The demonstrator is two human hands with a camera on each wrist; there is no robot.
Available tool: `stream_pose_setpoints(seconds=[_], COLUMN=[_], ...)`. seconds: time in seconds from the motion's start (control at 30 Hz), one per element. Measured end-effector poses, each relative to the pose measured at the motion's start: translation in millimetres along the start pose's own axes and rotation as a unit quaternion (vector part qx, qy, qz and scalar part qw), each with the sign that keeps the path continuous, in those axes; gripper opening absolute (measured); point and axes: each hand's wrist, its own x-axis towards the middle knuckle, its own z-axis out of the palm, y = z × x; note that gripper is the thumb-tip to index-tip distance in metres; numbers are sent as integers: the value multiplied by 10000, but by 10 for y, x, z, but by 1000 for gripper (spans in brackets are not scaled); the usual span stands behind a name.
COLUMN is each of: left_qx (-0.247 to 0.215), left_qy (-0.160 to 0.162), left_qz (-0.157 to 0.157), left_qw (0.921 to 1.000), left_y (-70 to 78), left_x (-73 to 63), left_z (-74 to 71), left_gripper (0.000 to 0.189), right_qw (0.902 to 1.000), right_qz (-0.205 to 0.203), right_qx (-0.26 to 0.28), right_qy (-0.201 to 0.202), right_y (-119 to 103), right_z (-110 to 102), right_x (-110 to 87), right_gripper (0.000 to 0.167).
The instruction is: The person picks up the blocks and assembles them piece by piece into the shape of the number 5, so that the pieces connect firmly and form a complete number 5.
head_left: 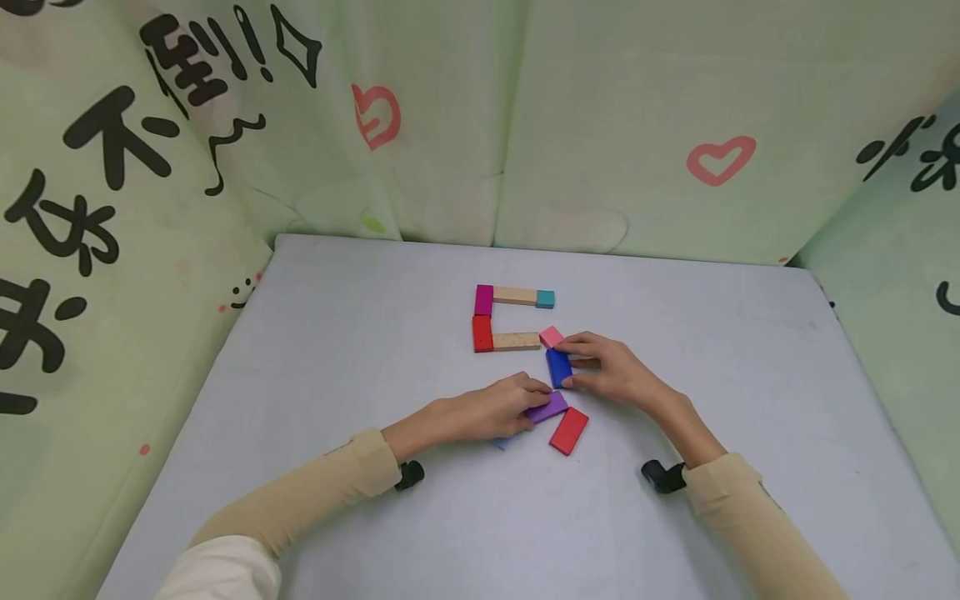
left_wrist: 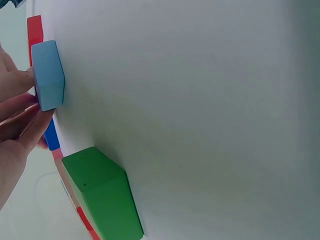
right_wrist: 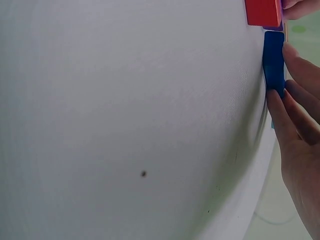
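Block, blue, rectangular; block, purple, rectangular.
Right hand: grip pinching the blue; left hand: grip pinching the purple.

in the head view, can see only a sliver of the light blue block, just below and left of the purple block, past the left hand. lose the purple block's left end under that same hand. above the purple block, miss part of the blue block beneath the right hand. in the left wrist view, find the green block cut off by the lower edge. in the right wrist view, get only a strip of the purple block behind the red block, cut off by the upper edge. well apart from the purple block, cannot identify a dark speck, too small.
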Motion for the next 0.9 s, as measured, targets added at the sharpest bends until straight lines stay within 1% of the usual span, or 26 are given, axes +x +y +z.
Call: stream_pose_setpoints(seconds=[0.2, 0.33, 0.77, 0.9], left_qx=[252, 322, 350, 325], left_qy=[51, 102, 256, 308], left_qz=[37, 67, 146, 70], left_qw=[9997, 9994, 9990, 9990], left_y=[13, 18, 25, -1], left_x=[28, 44, 58, 36], left_z=[23, 28, 30, -3], left_gripper=[50, 49, 48, 51], right_qw=[10000, 10000, 10000, 10000], right_qz=[14, 32, -35, -24], right_qx=[-12, 11, 46, 78], right_qy=[-4, 21, 63, 49], right_y=[-8, -16, 1, 6], right_z=[10, 7, 14, 16], right_x=[5, 2, 6, -3], right_gripper=[51, 51, 51, 51])
